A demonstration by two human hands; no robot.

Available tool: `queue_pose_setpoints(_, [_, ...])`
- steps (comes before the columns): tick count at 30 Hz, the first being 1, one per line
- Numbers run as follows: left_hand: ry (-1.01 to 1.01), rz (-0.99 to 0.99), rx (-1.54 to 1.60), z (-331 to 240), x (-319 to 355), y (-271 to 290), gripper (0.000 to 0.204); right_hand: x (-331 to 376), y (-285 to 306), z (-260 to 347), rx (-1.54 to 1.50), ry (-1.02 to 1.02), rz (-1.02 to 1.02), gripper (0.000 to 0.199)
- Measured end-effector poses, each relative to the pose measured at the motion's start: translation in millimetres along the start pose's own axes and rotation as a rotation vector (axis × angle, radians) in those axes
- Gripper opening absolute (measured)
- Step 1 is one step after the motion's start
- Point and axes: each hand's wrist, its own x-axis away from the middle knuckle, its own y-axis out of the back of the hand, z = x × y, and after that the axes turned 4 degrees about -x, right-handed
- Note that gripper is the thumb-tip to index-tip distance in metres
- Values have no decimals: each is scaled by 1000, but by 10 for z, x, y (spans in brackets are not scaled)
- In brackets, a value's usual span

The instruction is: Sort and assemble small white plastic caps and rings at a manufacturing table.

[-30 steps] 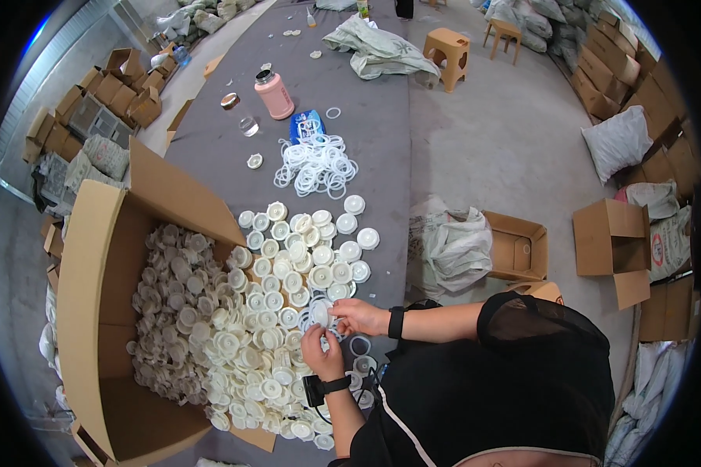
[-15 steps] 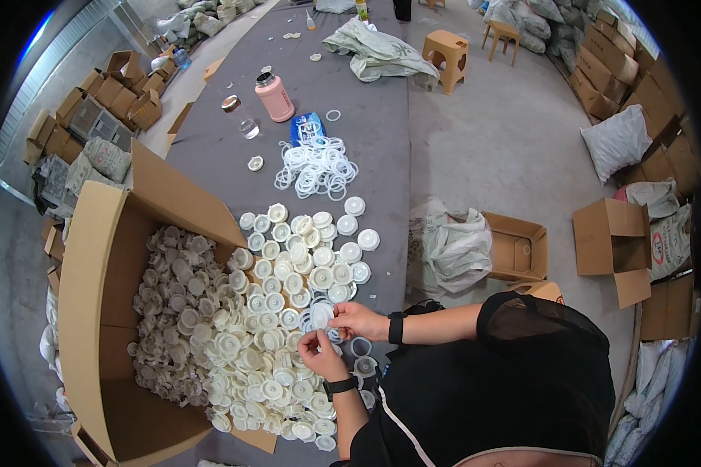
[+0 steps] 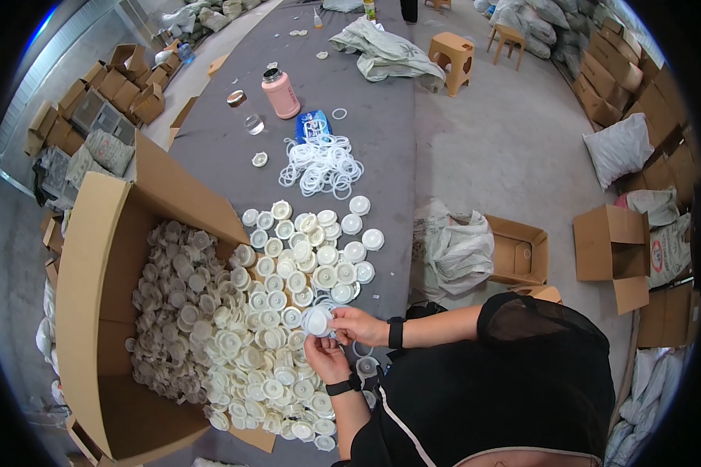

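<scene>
A round white plastic cap (image 3: 316, 321) is held between my two hands above the near right edge of a pile of caps (image 3: 245, 362). My right hand (image 3: 357, 325) pinches the cap's right side with thumb and fingers. From below, my left hand (image 3: 327, 359) grips its lower edge with closed fingertips. Pale rings show partly beside and beneath the cap, and my fingers hide some of them. Just right of my left hand lies another translucent cap (image 3: 366, 366) near the table edge.
A large open cardboard box (image 3: 93, 311) lies tipped on its side at left, caps spilling from it. Beyond the caps are a heap of white rings (image 3: 319, 167), a blue packet (image 3: 312, 124), a pink bottle (image 3: 280, 95) and a clear jar (image 3: 253, 124). Stools (image 3: 452, 58) stand on the floor.
My left hand has risen slightly and met the cap's lower edge. The cap now shows its round face more fully. The whole view has shifted a little.
</scene>
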Motion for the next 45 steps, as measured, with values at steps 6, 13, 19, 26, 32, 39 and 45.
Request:
queue_pose_setpoints(6, [119,105,127,-71,10,-57,10,-38,-65,81,-64,-14,3,26])
queue_pose_setpoints(13, [-124,-82,-196,-137,83,-312,13,2,-108,165,71,11,101,30])
queue_pose_setpoints(19, [-33,61,-484,-296,57,-286,12,-130,10,214,205,-222,156,32])
queue_pose_setpoints(26, [-610,-233,-1358,-593,-554,513,25,-578,343,572,242,-53,-232,33])
queue_pose_setpoints(32, [-699,-670,-1940,-1075,-784,942,30,-695,536,805,82,75,-343,36])
queue_pose_setpoints(39, [-860,-359,-1501,-737,-670,732,35,-681,305,176,378,-240,-140,43])
queue_pose_setpoints(45, [-183,48,-620,-204,-653,383,23,-772,304,-65,316,-246,-81,49])
